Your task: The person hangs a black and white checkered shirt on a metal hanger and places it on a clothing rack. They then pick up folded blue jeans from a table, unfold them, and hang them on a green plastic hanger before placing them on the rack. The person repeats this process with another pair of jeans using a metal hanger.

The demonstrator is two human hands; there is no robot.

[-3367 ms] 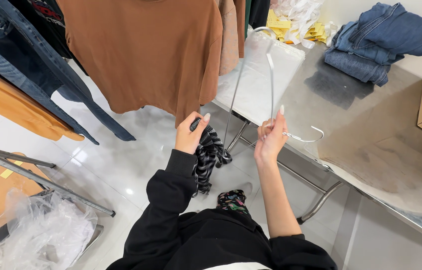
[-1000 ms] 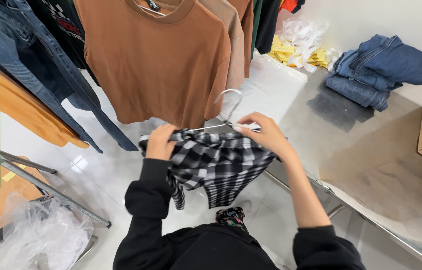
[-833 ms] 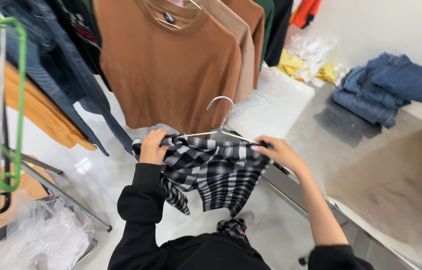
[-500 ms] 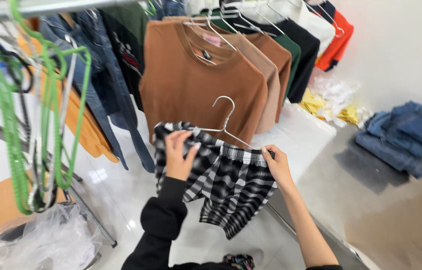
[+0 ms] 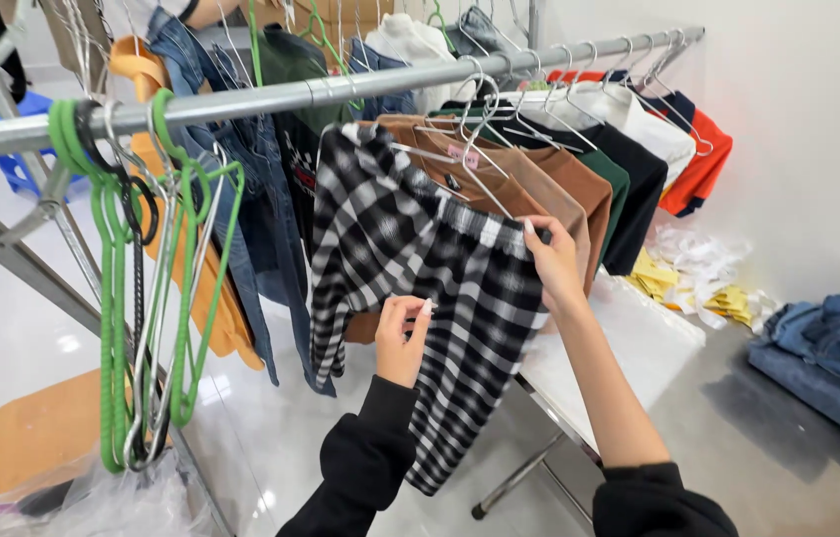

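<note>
Black-and-white checked garment point(image 5: 420, 288): hangs on a wire hanger point(image 5: 460, 159) from the metal clothes rail point(image 5: 340, 89), just in front of the brown tops point(image 5: 549, 184).
Left hand point(image 5: 402, 338): below the rail, fingers pinched on the garment's front.
Right hand point(image 5: 551, 261): grips the garment's upper right edge, apart from the left.
Green hangers point(image 5: 117, 298): bunched at the rail's left end.
Folded jeans point(image 5: 838, 353): on the table, well right of the rail.

black-and-white checked garment point(image 5: 420, 288) hangs on the long metal clothes rail point(image 5: 340, 89), green plastic hangers point(image 5: 132, 298) left, brown tops point(image 5: 539, 179) right.
</note>
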